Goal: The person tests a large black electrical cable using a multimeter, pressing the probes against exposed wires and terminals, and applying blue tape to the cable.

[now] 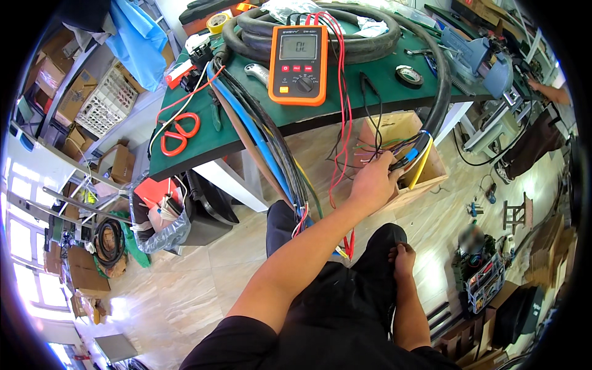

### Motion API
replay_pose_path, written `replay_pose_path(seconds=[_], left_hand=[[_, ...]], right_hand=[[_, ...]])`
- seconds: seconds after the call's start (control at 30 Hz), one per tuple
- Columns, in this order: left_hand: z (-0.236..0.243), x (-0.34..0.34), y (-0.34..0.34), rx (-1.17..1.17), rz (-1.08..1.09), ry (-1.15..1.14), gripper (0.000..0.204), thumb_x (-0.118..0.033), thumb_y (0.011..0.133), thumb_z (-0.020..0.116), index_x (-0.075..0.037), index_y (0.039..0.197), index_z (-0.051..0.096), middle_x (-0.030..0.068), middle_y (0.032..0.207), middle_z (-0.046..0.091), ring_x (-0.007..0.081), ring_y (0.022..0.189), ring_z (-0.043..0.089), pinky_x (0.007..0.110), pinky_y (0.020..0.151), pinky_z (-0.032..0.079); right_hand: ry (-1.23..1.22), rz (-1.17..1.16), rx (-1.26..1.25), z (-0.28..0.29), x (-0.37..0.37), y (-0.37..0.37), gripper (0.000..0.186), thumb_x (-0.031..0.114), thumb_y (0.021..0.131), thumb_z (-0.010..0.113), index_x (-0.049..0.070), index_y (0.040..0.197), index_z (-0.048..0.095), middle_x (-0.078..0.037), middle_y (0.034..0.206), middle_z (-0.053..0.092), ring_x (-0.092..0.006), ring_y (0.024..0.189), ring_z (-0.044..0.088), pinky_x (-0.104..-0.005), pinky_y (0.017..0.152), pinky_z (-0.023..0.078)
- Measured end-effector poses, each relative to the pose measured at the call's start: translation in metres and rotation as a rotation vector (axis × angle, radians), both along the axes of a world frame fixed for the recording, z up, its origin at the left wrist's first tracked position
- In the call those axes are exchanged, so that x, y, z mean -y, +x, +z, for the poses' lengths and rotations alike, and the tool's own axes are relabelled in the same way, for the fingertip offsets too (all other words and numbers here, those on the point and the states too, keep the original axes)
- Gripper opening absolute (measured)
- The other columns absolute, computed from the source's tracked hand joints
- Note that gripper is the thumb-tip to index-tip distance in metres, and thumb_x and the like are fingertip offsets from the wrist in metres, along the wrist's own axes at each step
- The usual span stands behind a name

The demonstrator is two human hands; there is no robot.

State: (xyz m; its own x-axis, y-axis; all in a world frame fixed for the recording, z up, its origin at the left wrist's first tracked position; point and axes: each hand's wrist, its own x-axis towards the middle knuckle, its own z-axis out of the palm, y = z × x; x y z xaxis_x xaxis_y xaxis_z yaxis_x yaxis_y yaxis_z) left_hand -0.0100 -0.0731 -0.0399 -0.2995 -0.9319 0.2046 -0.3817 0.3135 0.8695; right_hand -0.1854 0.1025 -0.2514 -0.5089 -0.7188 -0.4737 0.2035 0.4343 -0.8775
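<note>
My left arm reaches across to the right, and my left hand (374,180) is closed on the end of a thick black cable (439,111), where thin coloured wires (376,151) fan out. Part of that grip is hidden by the hand itself. My right hand (403,257) rests by my right knee with its fingers curled in; nothing shows in them. A bundle of blue, brown and black wires (265,139) hangs off the table down to my lap, where a red clip (350,246) sits near the bare ends. The orange meter (298,92) lies on the table with red and black leads attached.
The green table (185,151) holds red-handled scissors (180,134), black tape (409,76), a wrench (256,73) and a coil of thick cable (370,46). Below stands a wooden box (435,176). A lined bin (169,234) is at left, and another person's arm (552,94) shows far right.
</note>
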Motion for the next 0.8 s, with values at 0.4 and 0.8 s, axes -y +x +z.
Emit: replay_pose_path(seconds=[0.4, 0.8], left_hand=[[-0.0009, 0.0005, 0.0002, 0.029, 0.006, 0.003, 0.027, -0.02, 0.087, 0.065, -0.003, 0.106, 0.056, 0.0193, 0.082, 0.066, 0.0372, 0.077, 0.064, 0.044, 0.066, 0.048], [-0.0005, 0.0003, -0.0015, 0.039, 0.005, 0.002, 0.028, -0.021, 0.087, 0.065, -0.002, 0.106, 0.055, 0.0189, 0.078, 0.065, 0.0369, 0.073, 0.064, 0.044, 0.063, 0.047]], right_hand=[[0.003, -0.012, 0.015, 0.0014, -0.0005, 0.0013, 0.029, 0.012, 0.092, 0.047, -0.007, 0.111, 0.057, -0.012, 0.076, 0.063, -0.0165, 0.056, 0.059, -0.0271, 0.048, 0.049], [-0.011, -0.016, 0.029, -0.0036, -0.0009, -0.0012, 0.028, 0.012, 0.092, 0.047, -0.007, 0.11, 0.057, -0.012, 0.075, 0.062, -0.0165, 0.055, 0.058, -0.0269, 0.047, 0.048]])
